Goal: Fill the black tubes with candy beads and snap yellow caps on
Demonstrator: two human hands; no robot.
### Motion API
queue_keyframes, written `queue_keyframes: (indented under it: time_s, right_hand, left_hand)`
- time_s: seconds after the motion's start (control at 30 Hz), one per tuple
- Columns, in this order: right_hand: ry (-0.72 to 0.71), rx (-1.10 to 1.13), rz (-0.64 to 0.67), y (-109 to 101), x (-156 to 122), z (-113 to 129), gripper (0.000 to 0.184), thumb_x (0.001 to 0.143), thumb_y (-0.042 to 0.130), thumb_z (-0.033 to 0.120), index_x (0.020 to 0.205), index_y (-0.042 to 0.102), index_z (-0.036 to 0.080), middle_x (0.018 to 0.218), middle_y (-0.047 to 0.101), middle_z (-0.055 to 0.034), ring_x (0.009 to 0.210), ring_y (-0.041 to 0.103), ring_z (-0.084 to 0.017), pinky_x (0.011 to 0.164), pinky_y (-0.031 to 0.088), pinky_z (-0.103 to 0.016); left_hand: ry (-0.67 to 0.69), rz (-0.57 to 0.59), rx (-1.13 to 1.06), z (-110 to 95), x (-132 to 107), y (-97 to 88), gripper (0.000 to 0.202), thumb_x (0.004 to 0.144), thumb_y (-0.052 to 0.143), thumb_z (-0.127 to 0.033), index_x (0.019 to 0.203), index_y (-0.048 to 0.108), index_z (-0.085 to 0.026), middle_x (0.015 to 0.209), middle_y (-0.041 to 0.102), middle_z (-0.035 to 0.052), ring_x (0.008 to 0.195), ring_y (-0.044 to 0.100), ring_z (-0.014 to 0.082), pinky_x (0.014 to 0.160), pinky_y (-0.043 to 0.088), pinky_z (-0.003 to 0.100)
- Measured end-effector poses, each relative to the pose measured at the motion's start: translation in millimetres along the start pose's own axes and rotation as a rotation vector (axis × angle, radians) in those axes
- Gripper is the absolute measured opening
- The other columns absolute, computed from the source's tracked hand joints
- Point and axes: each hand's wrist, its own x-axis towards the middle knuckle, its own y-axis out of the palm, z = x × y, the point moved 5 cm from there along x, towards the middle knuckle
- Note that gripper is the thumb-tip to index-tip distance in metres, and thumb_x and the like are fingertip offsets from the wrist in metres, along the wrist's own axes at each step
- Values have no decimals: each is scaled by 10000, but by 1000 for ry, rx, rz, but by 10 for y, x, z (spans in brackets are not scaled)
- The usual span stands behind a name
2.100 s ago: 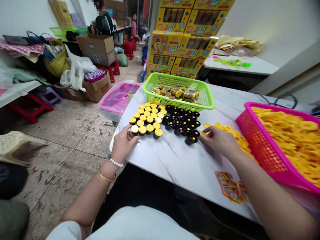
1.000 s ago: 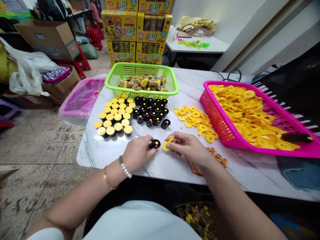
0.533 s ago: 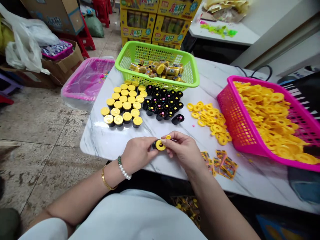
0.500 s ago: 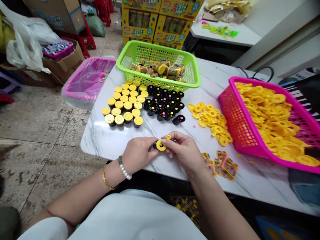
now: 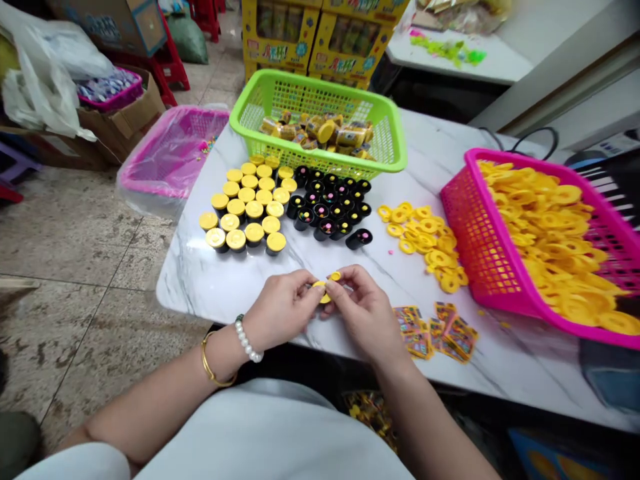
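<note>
At the table's near edge my two hands meet over a yellow ring-shaped lid (image 5: 324,297). My left hand (image 5: 287,303) is closed, its thumb pressing the lid's face; the black cup seen in its fingers earlier is now hidden behind them. My right hand (image 5: 367,310) pinches the lid's other side with thumb and fingers. A small yellow round piece (image 5: 335,275) sticks up by the right fingertips. Ahead stand rows of black cups with yellow lids (image 5: 254,233), and beside them several open black cups (image 5: 324,229) with coloured beads inside. One open cup (image 5: 359,239) lies tipped over.
Loose yellow ring lids (image 5: 425,230) lie right of the cups, before a pink basket (image 5: 480,253) full of them. Printed cards (image 5: 457,339) lie near my right forearm. A green basket (image 5: 320,160) of wrapped cups stands behind. A plastic-lined pink basket (image 5: 150,187) sits left of the table.
My left thumb has moved onto the yellow lid, and the left fingers have shifted so the black cup no longer shows. The lid looks more tilted. My view has shifted slightly.
</note>
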Motion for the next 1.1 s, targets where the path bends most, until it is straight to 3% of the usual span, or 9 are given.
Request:
queue_keyframes:
  time_s: [0.07,0.17,0.33,0.5,0.63,0.73,0.87,1.0,1.1]
  right_hand:
    - [-21,18,-25,12,-20,4,335,761,728,489,891,548,238,792,588,33,531,594,-109,519,518,-265]
    - [-64,38,-61,3,-52,-20,279,758,747,454,858,605,236,804,621,12,654,620,-135,606,529,-270]
    - [1,171,-20,-69,36,-60,370,798,667,552,722,616,193,633,608,-5,555,559,-122,538,482,-259]
    - [191,-65,329,8,149,72,399,666,806,479,788,560,189,586,562,50,437,467,-74,398,380,-198]
    - [58,-378,267,-5,81,138,311,829,643,497,869,520,214,639,567,54,454,510,-87,403,410,-203]
    - [83,-366,230,46,-18,33,319,891,518,539,914,480,223,597,555,69,390,509,-95,366,402,-210]
    - [48,-229,68,273,-29,-40,327,863,546,538,908,452,229,463,514,106,309,471,-100,318,355,-189]
    - [68,18,6,672,113,-28,347,785,649,491,868,423,241,422,510,126,285,473,-114,275,356,-187]
    - [82,132,60,885,244,5,388,756,683,505,815,419,227,523,613,76,325,526,-102,289,398,-184]
  left_hand:
    - [64,-57,57,-2,-45,3,182,924,530,-322,993,632,-188,605,622,-39,498,561,110,493,397,210]
    - [200,-135,148,-5,-106,26,308,872,641,-310,1147,578,-186,703,662,-22,599,609,134,568,435,222]
    - [288,-157,249,8,-90,53,247,831,689,-188,1074,643,-182,909,722,34,784,653,168,725,473,258]
    - [281,-83,245,-19,-48,53,117,846,655,-155,954,682,-190,872,720,15,753,632,159,704,461,254]
    - [232,-88,309,12,-16,96,40,851,632,-172,888,646,-175,871,708,40,794,641,192,735,473,286]
    - [159,-121,345,83,-24,124,132,841,616,-192,970,599,-169,846,698,58,775,660,221,679,483,300]
    - [141,-262,236,186,-204,9,348,814,600,-159,1134,468,-185,745,662,2,674,663,189,601,474,260]
    - [118,-460,154,284,-485,-317,168,831,595,-265,926,469,-207,712,635,-18,583,633,143,551,463,225]
    - [67,-404,95,332,-547,-492,228,864,578,-400,781,521,-196,652,628,-10,545,614,132,527,458,217]
